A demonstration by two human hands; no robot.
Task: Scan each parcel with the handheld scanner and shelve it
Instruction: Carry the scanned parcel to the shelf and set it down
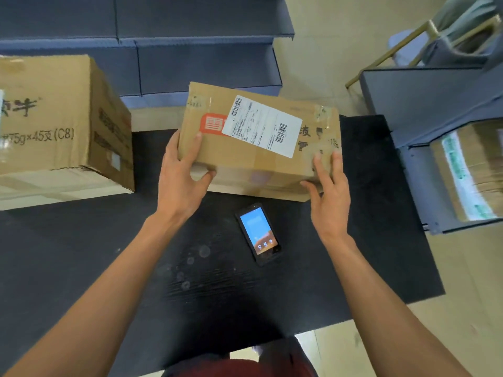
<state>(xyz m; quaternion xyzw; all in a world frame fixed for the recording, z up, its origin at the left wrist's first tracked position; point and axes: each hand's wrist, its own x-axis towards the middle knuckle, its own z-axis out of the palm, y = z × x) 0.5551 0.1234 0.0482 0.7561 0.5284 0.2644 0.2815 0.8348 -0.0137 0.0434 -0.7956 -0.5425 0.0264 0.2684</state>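
Parcel [255,142], a brown cardboard box, sits centre frame, tilted a bit, its near edge over the black mat [217,281], white shipping label [262,126] with barcodes on the top face beside a red square logo [213,123]. My left hand [181,175] grips the parcel's lower left corner, thumb on the top face, fingers curled under the front edge. My right hand [328,186] is at the lower right corner, fingers fairly straight and spread against the taped side, thumb at the bottom edge; can't tell if it bears weight or just touches. Handheld scanner [258,234] lies flat on the mat just below the parcel, between my forearms, lit screen up, neither hand touching it. Large cardboard carton [62,118] with printed characters at the left of the frame, partly on the mat, well apart from the parcel. Grey-blue shelves [190,50] across the top of the frame. More grey shelving [424,104] at the right edge, with a taped parcel [468,170] on a lower level. Tan floor [326,50] upper right, and some blurred item at the top right corner, can't identify.
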